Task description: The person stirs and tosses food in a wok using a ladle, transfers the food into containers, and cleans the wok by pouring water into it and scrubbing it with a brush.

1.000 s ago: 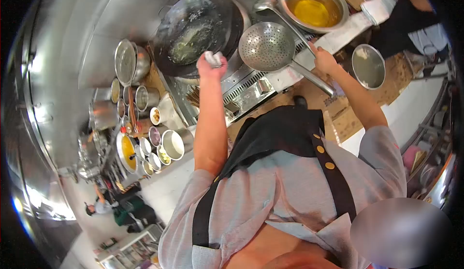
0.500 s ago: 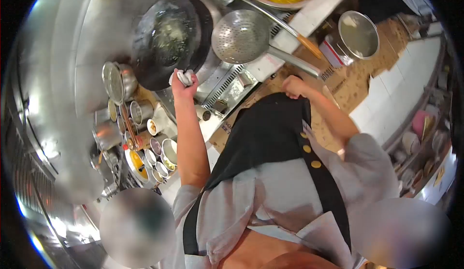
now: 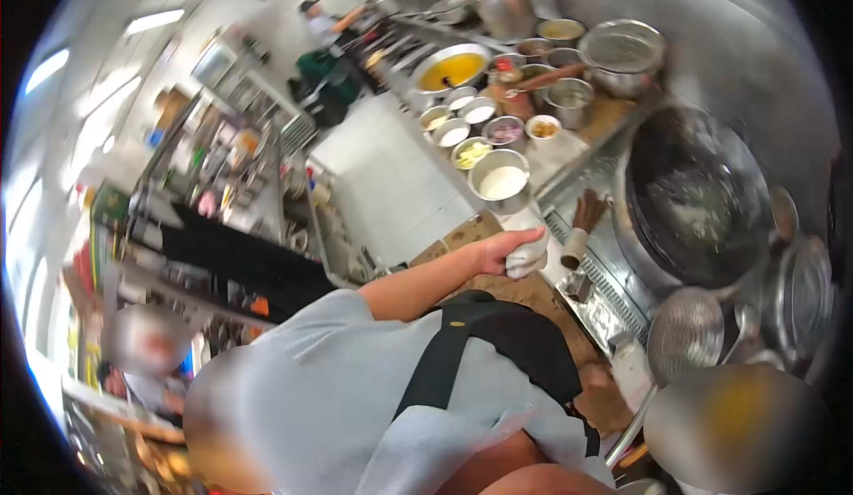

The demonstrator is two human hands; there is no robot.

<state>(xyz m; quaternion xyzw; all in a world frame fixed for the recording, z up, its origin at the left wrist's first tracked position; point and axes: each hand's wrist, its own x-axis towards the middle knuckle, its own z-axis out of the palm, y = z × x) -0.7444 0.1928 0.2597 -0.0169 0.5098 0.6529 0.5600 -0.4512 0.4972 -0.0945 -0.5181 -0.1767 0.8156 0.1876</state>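
Observation:
My left hand is closed around a bunched white cloth, held out over the floor beside the stove's edge. Near it, a brown bristle brush rests on the stove top. A metal pot of white contents stands just beyond the hand. To the right sits a large dark wok with shiny liquid in its bottom. A perforated strainer lies on the near side of the wok, its handle running down toward me. My right hand does not show.
Several seasoning bowls and a wide bowl of yellow liquid crowd the counter. A metal pot with a mesh strainer stands behind. Shelving lines the left side. Another person stands at the far end.
My view has swung toward the bowls and aisle. My left hand, still gripping the cloth, has moved from the wok's rim back toward the stove's front edge. My right hand has left view.

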